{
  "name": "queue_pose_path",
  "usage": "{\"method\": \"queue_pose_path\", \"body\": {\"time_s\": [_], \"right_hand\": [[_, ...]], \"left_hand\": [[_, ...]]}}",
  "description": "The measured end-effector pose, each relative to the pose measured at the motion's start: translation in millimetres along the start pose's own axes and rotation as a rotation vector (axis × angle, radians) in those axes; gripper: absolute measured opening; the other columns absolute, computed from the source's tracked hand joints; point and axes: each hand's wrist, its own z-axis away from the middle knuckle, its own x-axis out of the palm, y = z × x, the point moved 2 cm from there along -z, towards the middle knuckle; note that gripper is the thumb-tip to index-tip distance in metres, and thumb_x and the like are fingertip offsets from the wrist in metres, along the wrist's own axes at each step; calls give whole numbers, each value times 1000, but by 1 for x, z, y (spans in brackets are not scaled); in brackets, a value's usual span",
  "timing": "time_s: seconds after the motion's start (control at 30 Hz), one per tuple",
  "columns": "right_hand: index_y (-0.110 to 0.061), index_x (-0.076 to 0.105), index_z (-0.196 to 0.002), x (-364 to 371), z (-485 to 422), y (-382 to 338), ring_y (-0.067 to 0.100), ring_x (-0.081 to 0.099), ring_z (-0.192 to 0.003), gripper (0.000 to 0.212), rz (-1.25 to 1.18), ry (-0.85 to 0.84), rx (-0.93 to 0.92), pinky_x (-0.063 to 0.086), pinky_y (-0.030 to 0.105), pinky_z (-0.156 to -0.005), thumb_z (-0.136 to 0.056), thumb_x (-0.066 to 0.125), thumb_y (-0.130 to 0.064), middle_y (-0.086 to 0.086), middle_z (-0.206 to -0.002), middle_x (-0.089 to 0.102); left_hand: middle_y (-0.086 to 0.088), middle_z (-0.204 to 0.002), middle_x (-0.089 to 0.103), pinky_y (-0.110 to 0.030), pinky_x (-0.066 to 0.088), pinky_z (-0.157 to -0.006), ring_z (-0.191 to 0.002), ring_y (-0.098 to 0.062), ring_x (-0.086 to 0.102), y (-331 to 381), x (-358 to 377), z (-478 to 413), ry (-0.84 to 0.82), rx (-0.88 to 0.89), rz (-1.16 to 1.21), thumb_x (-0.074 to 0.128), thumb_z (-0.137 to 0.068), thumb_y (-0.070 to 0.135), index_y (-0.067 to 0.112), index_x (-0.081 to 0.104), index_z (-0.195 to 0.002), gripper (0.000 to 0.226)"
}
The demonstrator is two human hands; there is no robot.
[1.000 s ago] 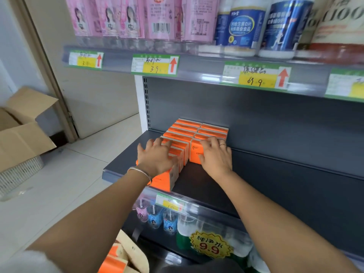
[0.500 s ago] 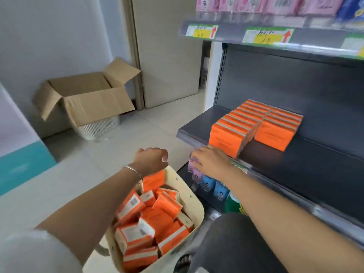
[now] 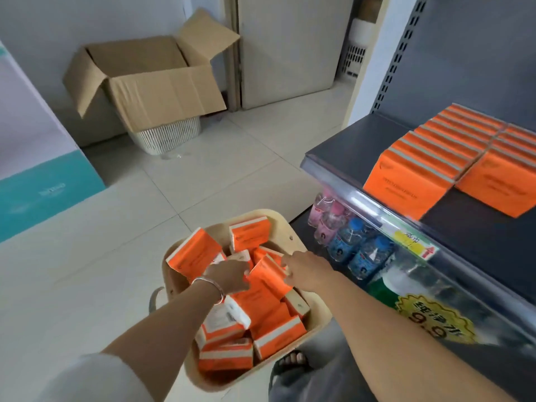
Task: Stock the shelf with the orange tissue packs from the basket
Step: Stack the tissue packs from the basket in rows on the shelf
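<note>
A cream basket (image 3: pixel 318 314) on the floor below me holds several orange tissue packs (image 3: pixel 275 335) lying jumbled. Both my hands are down in it. My left hand (image 3: pixel 229 275) and my right hand (image 3: pixel 304 271) hold one tilted orange pack (image 3: pixel 268 281) from either side, fingers curled at its edges. To the right, the dark grey shelf (image 3: pixel 359 137) carries two neat rows of orange packs (image 3: pixel 435 161) standing on edge near its left end.
Small pink and blue bottles (image 3: pixel 348 245) and a yellow 9.9 price sticker (image 3: pixel 435 320) sit below the shelf. An open cardboard box (image 3: pixel 150 79) rests on a white mesh bin (image 3: pixel 168 134) by the door. My sandalled foot (image 3: pixel 290 361) is beside the basket.
My hands left the packs on the shelf, dropped to the basket, and now hold a pack there. My view swung down and left.
</note>
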Motion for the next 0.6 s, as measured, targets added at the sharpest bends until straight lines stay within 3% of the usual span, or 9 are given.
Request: {"method": "queue_pose_path", "body": {"time_s": [0.2, 0.37, 0.43, 0.5, 0.6], "right_hand": [[-18, 45, -132, 26, -49, 9, 28, 55, -108, 40, -78, -2, -24, 42, 33, -72, -93, 49, -27, 9, -123, 52], [-10, 51, -124, 55, -86, 17, 25, 58, -109, 34, -236, -71, 41, 49, 35, -89, -92, 52, -22, 8, -118, 58], [-5, 51, -121, 65, -97, 22, 24, 59, -104, 34, -289, -98, 90, 49, 34, -83, -91, 54, -20, 10, -116, 58], [-3, 40, -132, 71, -104, 25, 23, 57, -99, 49, -341, -97, 151, 49, 35, -78, -90, 56, -20, 12, -122, 54], [-12, 14, -147, 83, -108, 23, 21, 54, -99, 73, -426, -49, 238, 50, 37, -84, -89, 57, -18, 11, -128, 48]], "left_hand": [[-4, -125, 58, -37, 47, -96, -114, -24, 55, -1, 38, -38, -133, -92, 125, 56, -86, 35, 18, 51, -125, 44], [-7, -118, 62, -38, 49, -94, -110, -28, 58, 1, 52, -58, -148, -96, 153, 51, -88, 29, 19, 52, -125, 38], [-7, -123, 60, -38, 47, -96, -114, -27, 56, -3, 58, -65, -161, -127, 181, 51, -87, 30, 22, 49, -130, 44], [-6, -126, 58, -36, 45, -97, -116, -27, 54, -8, 63, -72, -190, -147, 219, 52, -86, 30, 24, 47, -133, 47], [-5, -124, 59, -35, 46, -95, -113, -25, 55, -12, 68, -80, -234, -169, 269, 56, -84, 34, 26, 47, -132, 50]]}}
